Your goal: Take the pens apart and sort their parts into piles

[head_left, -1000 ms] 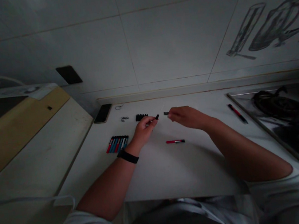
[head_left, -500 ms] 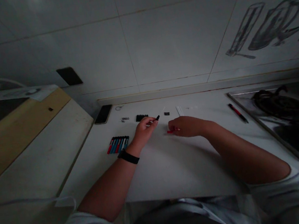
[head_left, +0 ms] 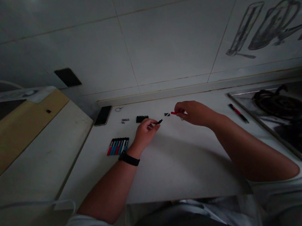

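My left hand (head_left: 145,130) is closed on a thin black pen part (head_left: 158,121) whose tip points right, just above the white counter (head_left: 174,162). My right hand (head_left: 192,112) is closed on a red pen (head_left: 173,113); only its red end sticks out to the left of the fingers, close to the black part's tip. A small dark piece (head_left: 167,114) lies on the counter right by the red end. A black band sits on my left wrist.
A row of red, blue and black pens (head_left: 118,146) lies left of my left hand. Behind it are a black block of caps (head_left: 142,118), small springs (head_left: 125,120) and a phone (head_left: 102,115). Another red pen (head_left: 238,113) lies beside the gas hob (head_left: 286,110).
My right hand set down a small dark piece, dropped to the red pen on the counter, picked it up and raised it towards the black part. My left hand has hardly moved.
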Motion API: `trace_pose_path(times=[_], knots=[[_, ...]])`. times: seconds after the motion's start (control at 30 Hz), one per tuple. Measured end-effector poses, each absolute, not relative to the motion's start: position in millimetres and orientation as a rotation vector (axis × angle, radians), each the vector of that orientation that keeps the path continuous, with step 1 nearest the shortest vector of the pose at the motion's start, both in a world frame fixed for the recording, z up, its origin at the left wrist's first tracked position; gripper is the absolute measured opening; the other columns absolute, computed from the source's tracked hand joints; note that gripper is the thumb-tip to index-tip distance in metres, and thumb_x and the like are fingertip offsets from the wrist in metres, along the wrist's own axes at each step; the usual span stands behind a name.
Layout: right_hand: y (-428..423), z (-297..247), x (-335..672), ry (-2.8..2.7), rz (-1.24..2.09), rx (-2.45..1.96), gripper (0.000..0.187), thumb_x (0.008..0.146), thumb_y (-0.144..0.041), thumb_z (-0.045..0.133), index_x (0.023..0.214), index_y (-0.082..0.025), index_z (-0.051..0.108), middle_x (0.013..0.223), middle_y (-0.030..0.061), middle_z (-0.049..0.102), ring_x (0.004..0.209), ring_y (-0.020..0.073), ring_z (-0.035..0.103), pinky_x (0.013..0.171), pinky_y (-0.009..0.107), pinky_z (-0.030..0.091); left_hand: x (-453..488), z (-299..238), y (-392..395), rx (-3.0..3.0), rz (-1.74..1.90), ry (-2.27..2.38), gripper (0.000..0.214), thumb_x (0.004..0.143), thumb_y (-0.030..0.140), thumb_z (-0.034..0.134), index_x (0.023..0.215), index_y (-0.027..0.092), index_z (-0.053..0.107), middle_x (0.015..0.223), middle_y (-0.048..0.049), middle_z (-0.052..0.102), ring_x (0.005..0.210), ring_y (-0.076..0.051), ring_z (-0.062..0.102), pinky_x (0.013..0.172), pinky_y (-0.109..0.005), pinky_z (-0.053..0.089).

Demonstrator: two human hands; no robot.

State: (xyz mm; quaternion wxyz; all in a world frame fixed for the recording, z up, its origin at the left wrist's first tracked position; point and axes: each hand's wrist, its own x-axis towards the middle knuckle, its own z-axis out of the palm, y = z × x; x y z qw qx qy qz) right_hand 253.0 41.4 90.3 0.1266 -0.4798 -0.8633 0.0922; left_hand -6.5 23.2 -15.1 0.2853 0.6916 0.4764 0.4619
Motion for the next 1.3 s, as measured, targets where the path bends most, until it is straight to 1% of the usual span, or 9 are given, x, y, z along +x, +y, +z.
trace_pose_path(times=[0.17, 0.37, 0.63, 0.83, 1.17, 1.3], knots=[[41.0, 90.2, 252.6, -2.534, 0.237, -1.391, 0.015, 0.097, -0.026, 0.056, 0.103, -0.021, 0.069, 0.100, 0.0080, 0.074, 0.085, 0.0207, 0.065, 0.072, 0.029, 0.041, -6.0, -14.4, 21.1, 1.859, 1.170, 1.301, 0.011, 0.089, 0.027, 0.074, 0.098, 0.020, 0.074, 0.092, -0.0038, 0.074, 0.084, -0.017, 0.067, 0.080, -0.032, 0.053], [38.1, 92.0, 250.3, -2.588, 0.140, -1.429, 0.018, 0.096, -0.026, 0.058, 0.105, -0.021, 0.072, 0.100, 0.0089, 0.072, 0.087, 0.0220, 0.063, 0.072, 0.030, 0.039, -7.0, -18.7, 22.4, 1.906, 1.195, 1.287, 0.014, 0.088, 0.027, 0.076, 0.100, 0.021, 0.073, 0.099, -0.0052, 0.076, 0.092, -0.018, 0.070, 0.089, -0.036, 0.055], [32.2, 83.4, 235.1, -2.686, 0.143, -1.389, 0.018, 0.097, -0.025, 0.057, 0.106, -0.021, 0.072, 0.104, 0.0089, 0.072, 0.089, 0.0216, 0.064, 0.072, 0.030, 0.038, -5.3, -10.6, 19.0, 1.998, 1.170, 1.267, 0.010, 0.089, 0.023, 0.073, 0.099, 0.020, 0.073, 0.097, -0.0046, 0.071, 0.090, -0.018, 0.066, 0.085, -0.033, 0.054], [30.4, 77.3, 227.4, -2.707, 0.130, -1.313, 0.020, 0.099, -0.024, 0.054, 0.107, -0.020, 0.072, 0.104, 0.0095, 0.072, 0.090, 0.0218, 0.064, 0.073, 0.030, 0.038, -4.4, -6.8, 16.9, 2.034, 1.172, 1.246, 0.007, 0.092, 0.025, 0.070, 0.096, 0.020, 0.072, 0.095, -0.0041, 0.068, 0.088, -0.017, 0.065, 0.084, -0.032, 0.053], [30.9, 76.0, 227.8, -2.660, 0.162, -1.193, 0.018, 0.098, -0.022, 0.055, 0.105, -0.019, 0.071, 0.102, 0.0095, 0.070, 0.091, 0.0214, 0.062, 0.079, 0.030, 0.040, -5.5, -7.0, 17.3, 2.080, 1.157, 1.225, 0.014, 0.098, 0.029, 0.063, 0.093, 0.020, 0.073, 0.092, -0.0038, 0.065, 0.089, -0.017, 0.063, 0.084, -0.031, 0.051], [30.1, 78.0, 227.5, -2.675, 0.165, -1.138, 0.016, 0.097, -0.019, 0.056, 0.103, -0.019, 0.071, 0.103, 0.0094, 0.070, 0.093, 0.0217, 0.063, 0.082, 0.029, 0.040, -7.3, -13.1, 20.9, 2.089, 1.138, 1.203, 0.019, 0.100, 0.026, 0.058, 0.089, 0.019, 0.072, 0.095, -0.0048, 0.067, 0.092, -0.018, 0.063, 0.087, -0.032, 0.051]])
